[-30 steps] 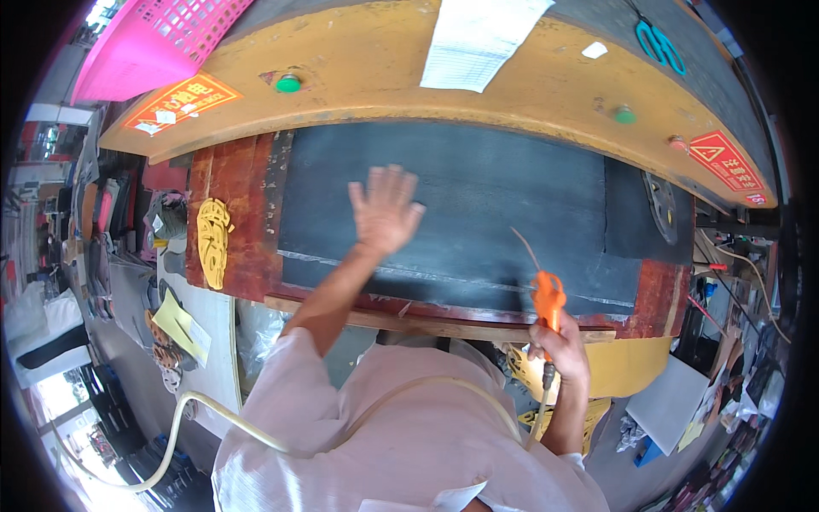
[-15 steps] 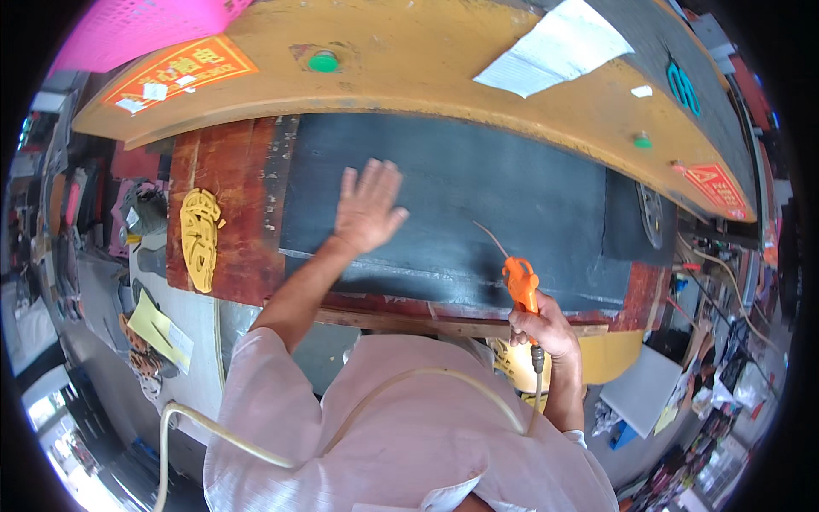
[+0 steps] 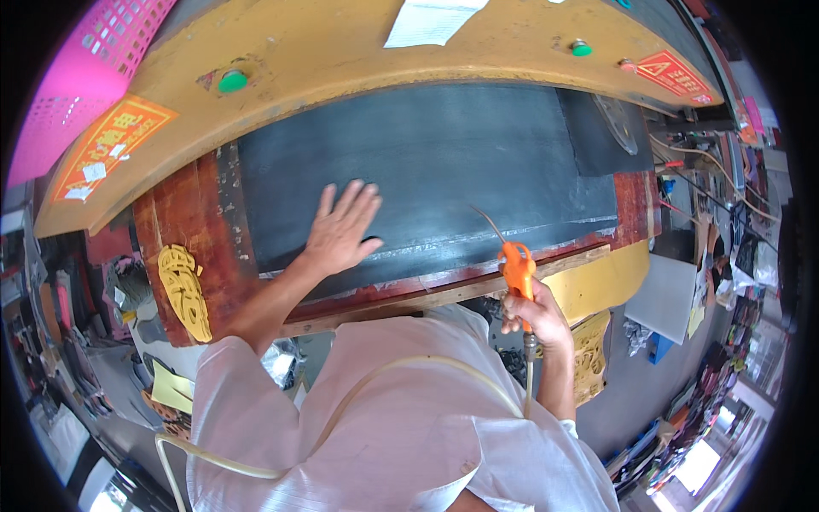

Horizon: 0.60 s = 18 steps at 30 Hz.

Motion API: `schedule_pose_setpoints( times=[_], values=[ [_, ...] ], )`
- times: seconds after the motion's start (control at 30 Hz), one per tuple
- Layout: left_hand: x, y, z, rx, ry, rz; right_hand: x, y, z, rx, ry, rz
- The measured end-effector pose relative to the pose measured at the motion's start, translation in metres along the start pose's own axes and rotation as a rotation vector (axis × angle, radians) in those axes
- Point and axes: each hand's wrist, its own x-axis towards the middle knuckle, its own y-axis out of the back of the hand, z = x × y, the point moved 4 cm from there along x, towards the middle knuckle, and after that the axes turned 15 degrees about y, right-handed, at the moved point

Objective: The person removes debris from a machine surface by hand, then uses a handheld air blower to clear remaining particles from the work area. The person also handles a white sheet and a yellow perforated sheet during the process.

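Note:
A dark, smooth sheet [image 3: 444, 154] covers most of the reddish-brown work board [image 3: 192, 213]. Over the sheet's left half my left hand [image 3: 341, 232] is held flat with the fingers spread; whether it touches the surface I cannot tell. My right hand [image 3: 537, 314] grips an orange air blow gun [image 3: 517, 271] by its handle, in front of the board's near edge. The gun's thin, bent nozzle points up and left over the sheet. A pale hose [image 3: 401, 362] runs from its base across my shirt to the left.
A yellow cut-out piece [image 3: 183, 290] lies on the board's left end. Behind the sheet stands a yellow machine beam [image 3: 316, 64] with green buttons, warning labels and a white paper [image 3: 433, 21]. A pink basket [image 3: 72, 111] sits at the upper left; a yellow patterned plate [image 3: 590, 358] is below right.
The view has turned and shifted, so the board appears tilted. My left hand has moved toward the sheet's near edge. The right hand still holds the blow gun.

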Motion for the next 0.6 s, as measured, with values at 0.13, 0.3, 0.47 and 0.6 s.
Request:
schedule_pose_setpoints(
  times=[0.13,0.3,0.47,0.6],
  values=[
    [-0.018,-0.004,0.01,0.101,0.339,0.003,-0.034,0.001,0.005,0.02,-0.023,0.128],
    [-0.004,-0.021,0.099,-0.087,-0.198,-0.061,-0.052,-0.019,0.026,-0.029,-0.105,-0.171],
    [0.003,-0.023,0.131,0.053,-0.219,-0.076,-0.071,0.018,0.031,0.08,-0.043,0.346],
    [0.003,-0.027,0.15,0.166,-0.235,0.037,-0.092,0.022,0.038,0.086,-0.047,0.271]
  ],
)
